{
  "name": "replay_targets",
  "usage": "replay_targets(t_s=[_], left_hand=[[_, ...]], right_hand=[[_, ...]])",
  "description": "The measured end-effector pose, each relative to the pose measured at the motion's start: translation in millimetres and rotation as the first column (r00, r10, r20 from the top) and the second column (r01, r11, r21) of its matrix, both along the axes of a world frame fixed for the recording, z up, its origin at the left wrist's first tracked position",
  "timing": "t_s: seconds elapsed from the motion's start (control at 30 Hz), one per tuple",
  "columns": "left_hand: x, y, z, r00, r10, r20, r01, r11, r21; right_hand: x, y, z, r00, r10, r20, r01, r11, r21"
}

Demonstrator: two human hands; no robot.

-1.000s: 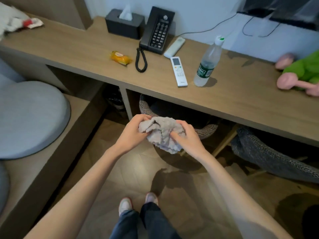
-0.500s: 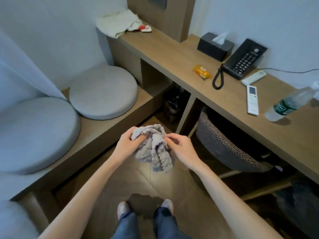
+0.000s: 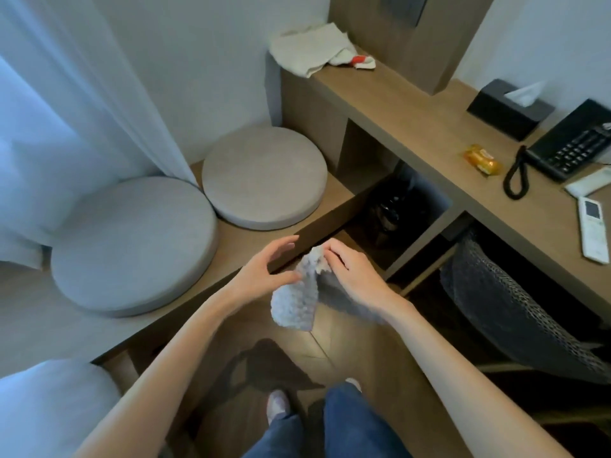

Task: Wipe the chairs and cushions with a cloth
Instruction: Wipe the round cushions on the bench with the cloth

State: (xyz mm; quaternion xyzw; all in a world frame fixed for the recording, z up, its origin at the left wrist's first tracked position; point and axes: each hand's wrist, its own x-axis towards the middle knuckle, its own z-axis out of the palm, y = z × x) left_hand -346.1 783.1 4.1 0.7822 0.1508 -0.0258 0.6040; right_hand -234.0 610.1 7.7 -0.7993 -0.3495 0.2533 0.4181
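The left arm (image 3: 185, 352) and the right arm (image 3: 439, 352) are bare all the way to the bottom edge. The left hand (image 3: 264, 276) and the right hand (image 3: 353, 279) are bare too. The legs wear blue jeans (image 3: 357, 424) — dark and a bit creased. The feet wear pale shoes — the left shoe (image 3: 277, 403) has a round, pinkish-white toe, and only the tip of the right shoe (image 3: 353, 383) shows past the jeans.
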Motion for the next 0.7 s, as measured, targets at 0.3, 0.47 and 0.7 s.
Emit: replay_targets(t_s=[0.3,0.47,0.7], left_hand=[[99.0,33.3,-32.8,1.0,-0.018,0.018,0.012,0.955,0.296],[178.0,54.6,-50.1,0.986,0.105,-0.131,-0.095,0.992,0.083],[255.4,65.5,-43.3,0.983,-0.141,-0.12,0.109,0.964,-0.243]], right_hand=[[102.7,24.9,6.6,0.977,0.03,-0.213,-0.031,0.999,-0.005],[193.9,46.4,-8.0,0.939,0.094,-0.332,-0.148,0.979,-0.143],[295.5,101.5,-12.8,0.905,0.225,-0.362,-0.307,0.933,-0.186]])
